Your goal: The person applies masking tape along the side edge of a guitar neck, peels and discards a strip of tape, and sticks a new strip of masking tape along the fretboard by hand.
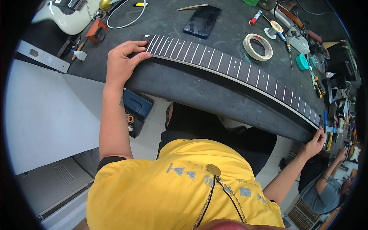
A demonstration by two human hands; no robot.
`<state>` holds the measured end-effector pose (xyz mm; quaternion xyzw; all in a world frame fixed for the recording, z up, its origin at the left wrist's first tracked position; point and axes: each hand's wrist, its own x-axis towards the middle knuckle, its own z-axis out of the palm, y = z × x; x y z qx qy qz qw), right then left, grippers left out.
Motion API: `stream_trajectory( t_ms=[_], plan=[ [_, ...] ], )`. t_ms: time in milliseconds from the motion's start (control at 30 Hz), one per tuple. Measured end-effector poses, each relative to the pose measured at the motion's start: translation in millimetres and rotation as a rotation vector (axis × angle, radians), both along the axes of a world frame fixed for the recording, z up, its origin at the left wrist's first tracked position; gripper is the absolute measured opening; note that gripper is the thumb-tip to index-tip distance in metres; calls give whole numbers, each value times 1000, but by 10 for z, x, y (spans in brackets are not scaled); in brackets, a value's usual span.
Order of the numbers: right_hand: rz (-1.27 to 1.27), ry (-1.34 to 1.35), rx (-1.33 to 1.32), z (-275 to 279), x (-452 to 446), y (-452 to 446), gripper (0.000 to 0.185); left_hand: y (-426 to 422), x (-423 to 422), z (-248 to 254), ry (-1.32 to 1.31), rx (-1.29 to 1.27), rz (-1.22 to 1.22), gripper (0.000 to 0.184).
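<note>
A long dark guitar neck [219, 62] with pale frets and dot inlays stretches across the front of the workbench. The lens bends its outline into a curve. At its left end, my left hand [126, 57] grips it between thumb and fingers. Far to the right, my right hand [316, 142] pinches the other end, its fingertips partly hidden. The fretted side faces up, and a light strip runs along the near edge. Behind the neck lie a dark phone [202, 21] and a roll of masking tape [258, 47].
A white guitar body [67, 15] is at the back left. Solder wire [273, 29], a red-capped tube [255, 17] and screwdrivers [318, 87] lie to the right. An open blue toolbox [138, 103] is below the bench. At far right, a co-worker [324, 193] works.
</note>
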<state>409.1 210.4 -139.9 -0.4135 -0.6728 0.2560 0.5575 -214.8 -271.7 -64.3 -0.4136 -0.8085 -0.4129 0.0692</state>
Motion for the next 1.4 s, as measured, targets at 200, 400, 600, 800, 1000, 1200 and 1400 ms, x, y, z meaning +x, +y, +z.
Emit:
stream_trajectory(
  t_ms=[200,400,600,800,1000,1200,1400],
  plan=[
    [10,-3,7,-32,18,36,20,4,38,-13,79,-2,1,24],
    [18,1,3,-49,25,52,19,62,115,-35,179,5,26,22],
    [30,5,8,-61,46,76,20,102,172,-8,191,-15,59,24],
    [20,31,-29,-37,45,59,23,90,181,-3,206,-29,56,26],
    [32,55,-37,-68,64,86,23,104,185,11,171,-26,54,35],
    [39,56,-33,-76,83,111,19,118,171,4,124,-31,78,33],
    [44,50,-44,-64,74,84,16,116,179,21,100,-33,86,33]
  ],
)
